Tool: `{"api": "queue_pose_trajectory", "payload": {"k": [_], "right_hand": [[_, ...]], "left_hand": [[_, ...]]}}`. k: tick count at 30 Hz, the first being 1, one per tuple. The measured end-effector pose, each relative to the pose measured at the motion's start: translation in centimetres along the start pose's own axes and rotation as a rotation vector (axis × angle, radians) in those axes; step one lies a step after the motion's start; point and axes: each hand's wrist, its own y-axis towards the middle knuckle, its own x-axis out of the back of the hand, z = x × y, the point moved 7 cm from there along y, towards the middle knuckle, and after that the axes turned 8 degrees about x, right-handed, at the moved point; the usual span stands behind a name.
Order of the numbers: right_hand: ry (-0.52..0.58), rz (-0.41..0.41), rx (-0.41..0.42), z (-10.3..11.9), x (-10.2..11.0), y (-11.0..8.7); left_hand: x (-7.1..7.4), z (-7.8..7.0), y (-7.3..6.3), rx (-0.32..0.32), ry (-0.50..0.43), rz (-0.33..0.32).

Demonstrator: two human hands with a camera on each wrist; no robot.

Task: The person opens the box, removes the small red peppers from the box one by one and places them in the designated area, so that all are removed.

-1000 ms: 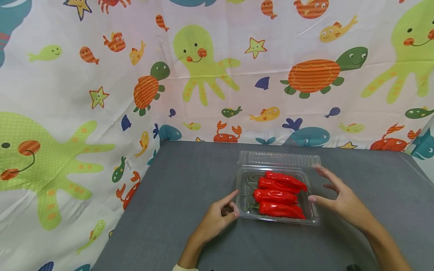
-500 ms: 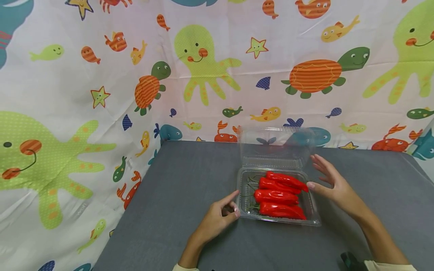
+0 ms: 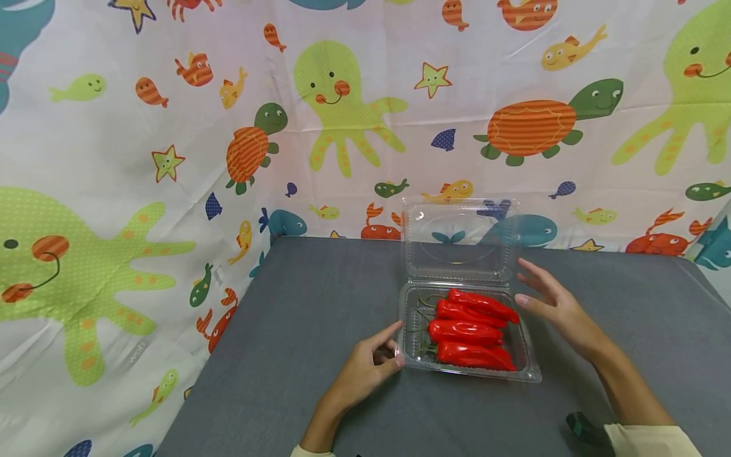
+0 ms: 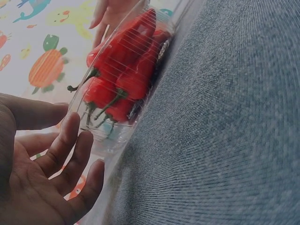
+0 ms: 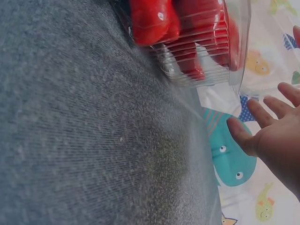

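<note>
On grey cloth (image 3: 268,330), before sea-animal curtain (image 3: 365,203), clear box (image 3: 526,355) of peppers (image 3: 465,331) between loosely wide left hand (image 3: 365,367) and right hand (image 3: 564,314).

Lid (image 3: 459,244) swung farther back; right grip (image 3: 562,314) moved forward

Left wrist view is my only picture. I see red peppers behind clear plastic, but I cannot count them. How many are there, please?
Observer: The head view shows four red peppers in the clear box.
Operator: Thank you. Has this box a lid, and is it closed?
Observer: The lid stands open at the far side of the box.
Operator: How are the peppers arranged, please?
Observer: Side by side, in one row from near side to far.
</note>
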Motion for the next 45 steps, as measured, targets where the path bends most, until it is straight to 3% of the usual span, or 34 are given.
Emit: {"api": "queue_pose_trajectory", "payload": {"k": [9, 45], "right_hand": [[0.038, 0.020, -0.034, -0.5, 0.0, 0.5], [-0.022, 0.043, -0.123, -3.3, -0.8, 0.4]], "left_hand": [[0.0, 0.0, 0.0, -0.001, -0.001, 0.001], [0.2, 0.2, 0.0, -0.010, 0.016, -0.016]]}}
